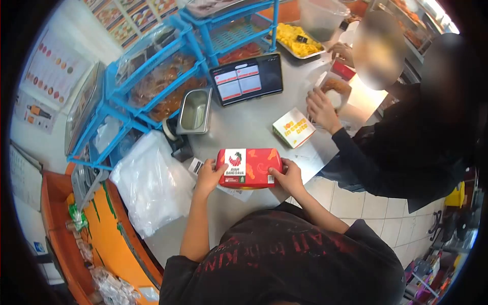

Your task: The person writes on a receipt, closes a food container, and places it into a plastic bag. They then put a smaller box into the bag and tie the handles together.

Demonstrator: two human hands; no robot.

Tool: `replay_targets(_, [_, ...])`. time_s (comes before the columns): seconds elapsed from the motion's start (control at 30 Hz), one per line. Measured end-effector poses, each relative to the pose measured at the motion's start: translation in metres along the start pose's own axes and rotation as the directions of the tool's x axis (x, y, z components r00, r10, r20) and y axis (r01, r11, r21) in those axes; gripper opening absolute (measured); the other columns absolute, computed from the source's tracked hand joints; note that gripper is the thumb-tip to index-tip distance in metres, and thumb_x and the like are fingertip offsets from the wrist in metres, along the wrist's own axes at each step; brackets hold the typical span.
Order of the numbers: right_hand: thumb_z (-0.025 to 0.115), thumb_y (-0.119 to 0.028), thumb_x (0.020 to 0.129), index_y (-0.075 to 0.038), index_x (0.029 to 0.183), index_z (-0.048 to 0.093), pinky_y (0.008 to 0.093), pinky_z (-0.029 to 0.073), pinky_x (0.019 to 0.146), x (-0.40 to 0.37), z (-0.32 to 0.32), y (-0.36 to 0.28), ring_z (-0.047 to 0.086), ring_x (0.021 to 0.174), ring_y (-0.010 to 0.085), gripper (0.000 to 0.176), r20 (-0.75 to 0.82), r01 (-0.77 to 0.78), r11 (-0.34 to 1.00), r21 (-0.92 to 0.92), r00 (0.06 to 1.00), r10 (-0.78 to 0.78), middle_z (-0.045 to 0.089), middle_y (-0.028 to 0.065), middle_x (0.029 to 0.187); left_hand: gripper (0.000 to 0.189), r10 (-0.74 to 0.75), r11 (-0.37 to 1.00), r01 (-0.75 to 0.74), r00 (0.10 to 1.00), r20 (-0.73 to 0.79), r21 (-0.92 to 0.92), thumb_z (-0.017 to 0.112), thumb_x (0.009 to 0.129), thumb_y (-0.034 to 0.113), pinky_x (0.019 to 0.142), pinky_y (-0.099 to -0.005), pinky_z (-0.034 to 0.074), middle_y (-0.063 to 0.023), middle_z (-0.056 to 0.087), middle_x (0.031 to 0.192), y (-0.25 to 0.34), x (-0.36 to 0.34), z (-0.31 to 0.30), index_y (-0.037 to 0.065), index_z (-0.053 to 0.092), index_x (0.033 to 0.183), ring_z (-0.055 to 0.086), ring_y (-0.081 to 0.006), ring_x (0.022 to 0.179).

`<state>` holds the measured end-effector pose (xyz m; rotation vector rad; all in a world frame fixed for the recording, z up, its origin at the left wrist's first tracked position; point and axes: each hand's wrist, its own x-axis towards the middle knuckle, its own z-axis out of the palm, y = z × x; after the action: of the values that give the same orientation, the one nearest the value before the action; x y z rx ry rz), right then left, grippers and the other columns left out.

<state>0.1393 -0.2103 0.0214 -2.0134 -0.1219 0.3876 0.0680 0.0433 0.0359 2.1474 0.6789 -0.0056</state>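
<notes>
A red food box (260, 170) with a white logo panel is held level above the steel table, its lid shut. My left hand (207, 178) grips its left end, thumb on top. My right hand (289, 178) holds the right end the same way. Below the box lies a printed paper slip (238, 193), partly hidden by it. A white and green carton (294, 127) with yellow and orange lettering sits beyond, to the upper right.
A tablet (247, 80) stands beside a steel container (194, 111). Plastic bags (152, 183) lie at left, near blue racks (152, 76). A co-worker's hand (324, 109) touches an open box with fried food (335, 91). Behind is a tray of yellow food (300, 40).
</notes>
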Motion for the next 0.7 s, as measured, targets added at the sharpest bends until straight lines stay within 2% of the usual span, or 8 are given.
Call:
replay_targets(0.2, [0.073, -0.029, 0.070, 0.007, 0.100, 0.060, 0.0312, 0.051, 0.069, -0.001, -0.015, -0.028, 0.064, 0.075, 0.0207, 0.047, -0.013, -0.061, 0.998, -0.017, 0.998, 0.061, 0.065, 0.0171, 0.083, 0.039, -0.003, 0.999, 0.008, 0.996, 0.090, -0.052, 0.065, 0.078, 0.035, 0.061, -0.0296, 0.048, -0.0107, 0.065, 0.075, 0.016, -0.003, -0.018, -0.004, 0.063, 0.084, 0.060, -0.0158, 0.064])
replay_targets(0.3, [0.060, -0.036, 0.079, 0.002, 0.095, 0.064, 0.0349, 0.050, 0.067, 0.005, -0.007, -0.020, 0.065, 0.070, 0.0265, 0.042, 0.201, -0.096, 0.988, -0.117, 0.972, 0.118, 0.065, 0.0194, 0.080, 0.040, -0.222, 0.903, 0.359, 0.862, 0.456, -0.238, 0.049, 0.090, 0.033, 0.066, -0.0284, 0.048, -0.0072, 0.065, 0.084, 0.018, -0.002, -0.021, -0.004, 0.060, 0.100, 0.061, -0.0144, 0.069])
replay_targets(0.4, [0.052, -0.036, 0.084, 0.001, 0.112, 0.055, 0.0451, 0.042, 0.086, 0.010, 0.012, -0.004, 0.053, 0.095, 0.0433, 0.046, 0.200, 0.047, 0.936, -0.349, 0.980, 0.025, 0.054, 0.0304, 0.102, 0.041, -0.085, 0.908, 0.251, 0.894, 0.440, -0.334, 0.044, 0.092, 0.032, 0.075, -0.0293, 0.047, -0.0087, 0.065, 0.095, -0.010, 0.003, 0.001, -0.003, 0.058, 0.107, 0.061, -0.0150, 0.083])
replay_targets(0.47, [0.050, -0.037, 0.086, 0.001, 0.127, 0.039, 0.0465, 0.037, 0.092, 0.003, 0.013, -0.003, 0.046, 0.098, 0.0473, 0.057, 0.150, 0.029, 0.951, -0.309, 0.988, 0.019, 0.043, 0.0324, 0.116, 0.046, 0.034, 0.996, -0.064, 0.926, 0.377, 0.065, 0.044, 0.092, 0.028, 0.089, -0.0340, 0.041, -0.0217, 0.052, 0.119, -0.031, 0.012, 0.002, -0.009, 0.045, 0.120, 0.052, -0.0250, 0.109])
replay_targets(0.53, [0.049, -0.031, 0.088, 0.001, 0.136, 0.022, 0.0443, 0.036, 0.095, -0.014, -0.005, -0.008, 0.044, 0.107, 0.0475, 0.064, 0.139, 0.114, 0.960, -0.256, 0.987, -0.081, 0.033, 0.0335, 0.128, 0.049, 0.218, 0.974, -0.220, 0.975, 0.036, 0.054, 0.045, 0.091, 0.020, 0.096, -0.0339, 0.036, -0.0252, 0.044, 0.128, -0.019, -0.021, -0.001, -0.007, 0.035, 0.130, 0.045, -0.0278, 0.118])
replay_targets(0.57, [0.049, -0.026, 0.088, 0.002, 0.137, 0.020, 0.0431, 0.034, 0.098, -0.022, -0.014, -0.014, 0.040, 0.114, 0.0463, 0.063, 0.175, 0.271, 0.938, -0.214, 0.956, -0.236, 0.027, 0.0337, 0.132, 0.049, 0.236, 0.970, -0.238, 0.971, 0.037, 0.059, 0.045, 0.091, 0.020, 0.096, -0.0339, 0.036, -0.0252, 0.044, 0.128, -0.011, -0.031, -0.004, -0.007, 0.035, 0.130, 0.045, -0.0278, 0.118])
replay_targets(0.63, [0.049, -0.021, 0.089, 0.003, 0.138, 0.017, 0.0419, 0.032, 0.101, -0.031, -0.014, -0.008, 0.035, 0.120, 0.0451, 0.063, 0.206, 0.422, 0.891, -0.170, 0.899, -0.387, 0.021, 0.0338, 0.136, 0.053, 0.246, 0.963, -0.222, 0.955, 0.168, -0.153, 0.045, 0.090, 0.013, 0.100, -0.0318, 0.032, -0.0249, 0.043, 0.129, -0.002, -0.050, -0.004, -0.004, 0.026, 0.136, 0.044, -0.0272, 0.119])
replay_targets(0.7, [0.049, -0.014, 0.089, -0.001, 0.140, 0.014, 0.0398, 0.029, 0.104, -0.037, -0.004, 0.009, 0.028, 0.128, 0.0413, 0.063, 0.320, 0.444, 0.892, -0.089, 0.861, -0.396, 0.009, 0.0317, 0.142, 0.053, 0.223, 0.933, -0.189, 0.972, 0.080, -0.306, 0.046, 0.090, 0.011, 0.100, -0.0314, 0.031, -0.0244, 0.041, 0.131, -0.010, -0.058, 0.015, -0.004, 0.026, 0.137, 0.044, -0.0269, 0.119])
